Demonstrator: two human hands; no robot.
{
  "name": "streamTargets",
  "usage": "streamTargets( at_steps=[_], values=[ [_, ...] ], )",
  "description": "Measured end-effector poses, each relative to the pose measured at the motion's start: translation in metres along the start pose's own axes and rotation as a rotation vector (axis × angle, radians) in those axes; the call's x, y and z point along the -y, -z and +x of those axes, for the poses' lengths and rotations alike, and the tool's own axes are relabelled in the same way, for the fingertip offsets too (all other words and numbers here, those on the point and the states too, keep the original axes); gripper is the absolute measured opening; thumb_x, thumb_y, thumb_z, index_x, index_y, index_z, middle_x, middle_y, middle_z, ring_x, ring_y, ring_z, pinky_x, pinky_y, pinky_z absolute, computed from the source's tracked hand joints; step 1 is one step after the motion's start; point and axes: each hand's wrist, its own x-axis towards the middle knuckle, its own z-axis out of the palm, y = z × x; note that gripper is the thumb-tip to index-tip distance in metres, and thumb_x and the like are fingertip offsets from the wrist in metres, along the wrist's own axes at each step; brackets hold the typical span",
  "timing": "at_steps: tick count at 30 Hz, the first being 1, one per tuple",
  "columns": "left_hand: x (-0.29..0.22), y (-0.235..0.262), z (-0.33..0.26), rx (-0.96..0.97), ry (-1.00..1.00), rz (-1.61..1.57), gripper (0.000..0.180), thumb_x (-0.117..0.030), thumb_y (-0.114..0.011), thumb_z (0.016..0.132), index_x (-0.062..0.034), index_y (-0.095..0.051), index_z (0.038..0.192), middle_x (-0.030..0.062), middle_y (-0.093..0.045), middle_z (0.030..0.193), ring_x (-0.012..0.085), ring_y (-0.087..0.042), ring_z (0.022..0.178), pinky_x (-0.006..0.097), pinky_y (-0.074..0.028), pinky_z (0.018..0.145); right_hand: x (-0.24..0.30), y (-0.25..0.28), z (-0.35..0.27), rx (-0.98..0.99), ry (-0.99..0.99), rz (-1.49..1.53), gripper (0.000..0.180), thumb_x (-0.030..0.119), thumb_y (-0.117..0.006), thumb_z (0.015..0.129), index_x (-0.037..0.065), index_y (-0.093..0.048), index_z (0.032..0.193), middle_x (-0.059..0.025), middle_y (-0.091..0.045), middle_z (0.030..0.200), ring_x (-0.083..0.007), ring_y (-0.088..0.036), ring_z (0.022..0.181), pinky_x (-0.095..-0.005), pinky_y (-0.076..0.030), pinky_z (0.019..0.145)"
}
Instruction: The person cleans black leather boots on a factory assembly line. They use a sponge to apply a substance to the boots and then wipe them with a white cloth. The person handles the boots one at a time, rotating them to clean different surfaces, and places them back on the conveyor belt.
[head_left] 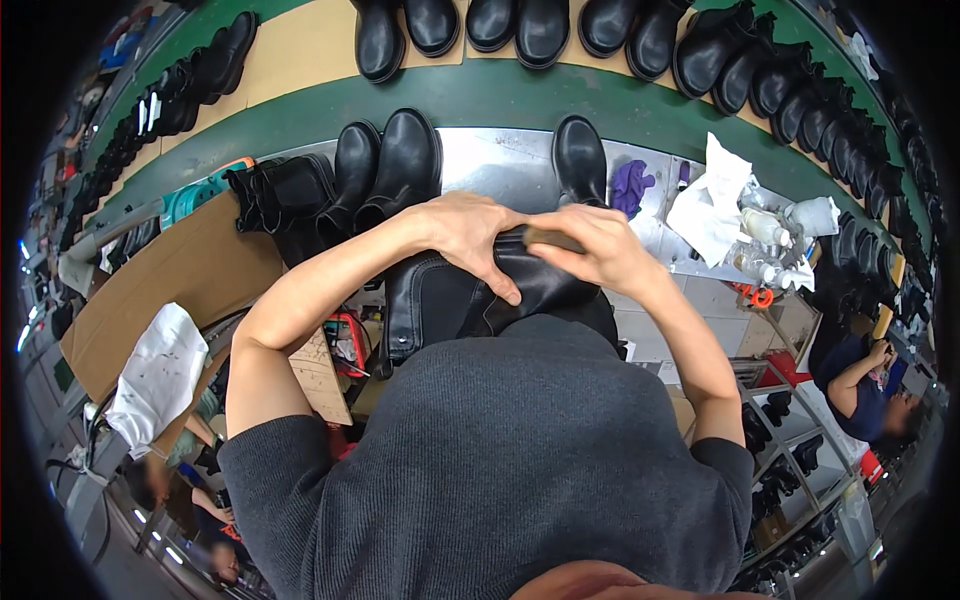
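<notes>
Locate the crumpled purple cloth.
Right of centre in the head view, the purple cloth lies on the metal tabletop, between a black boot and the white paper.

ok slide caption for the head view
Left hand spread on a black boot, right hand gripping a brown block.

I see bright light glaring off the metal table [489, 165] at upper centre, with bent, blackened edges all round.
</notes>
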Motion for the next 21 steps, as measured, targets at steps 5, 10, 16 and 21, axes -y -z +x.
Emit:
streamTargets(
  at_steps=[5, 10, 16, 21],
  values=[
    [-0.008, 0.009, 0.003, 0.084, 0.035, 0.077, 0.083, -0.065, -0.079, 0.056, 0.0010, -0.061, 0.104, 0.0155, -0.065, 0.070, 0.0320, -0.066, 0.070, 0.040, -0.050, 0.068, 0.000, -0.001, 0.010, 0.011, 0.007, 0.054, 0.029, 0.017, -0.073, 0.080, 0.003, -0.062, 0.103, -0.0108, -0.067, 0.084, -0.0264, -0.067, 0.073, -0.0336, -0.053, 0.064],
    [-0.002, -0.001, -0.003, -0.055, -0.002, 0.043, 0.087, -0.067, -0.078, 0.056, -0.0015, -0.062, 0.110, 0.0161, -0.068, 0.077, 0.0319, -0.068, 0.079, 0.041, -0.051, 0.074, 0.014, 0.011, -0.006, 0.016, -0.179, 0.078, 0.030, 0.016, -0.073, 0.080, 0.004, -0.063, 0.106, -0.0114, -0.068, 0.087, -0.0260, -0.068, 0.078, -0.0336, -0.054, 0.068],
    [0.002, 0.002, -0.009, -0.082, 0.222, -0.177, 0.073, -0.072, -0.053, 0.080, -0.0027, -0.069, 0.096, 0.0146, -0.068, 0.078, 0.0295, -0.067, 0.077, 0.041, -0.050, 0.071, -0.081, 0.038, -0.116, -0.545, -0.771, -0.158, 0.039, 0.016, -0.065, 0.088, 0.004, -0.058, 0.125, -0.0123, -0.069, 0.094, -0.0225, -0.066, 0.088, -0.0324, -0.051, 0.078],
    [0.011, -0.004, 0.002, -0.065, 0.205, -0.416, 0.058, -0.051, -0.047, 0.096, 0.0032, -0.067, 0.105, 0.0112, -0.067, 0.088, 0.0180, -0.060, 0.083, 0.031, -0.047, 0.079, -0.141, -0.005, -0.146, -0.552, -0.954, -0.456, 0.044, 0.014, -0.056, 0.092, 0.004, -0.048, 0.134, -0.0181, -0.063, 0.103, -0.0347, -0.058, 0.099, -0.0416, -0.044, 0.091]
  ],
)
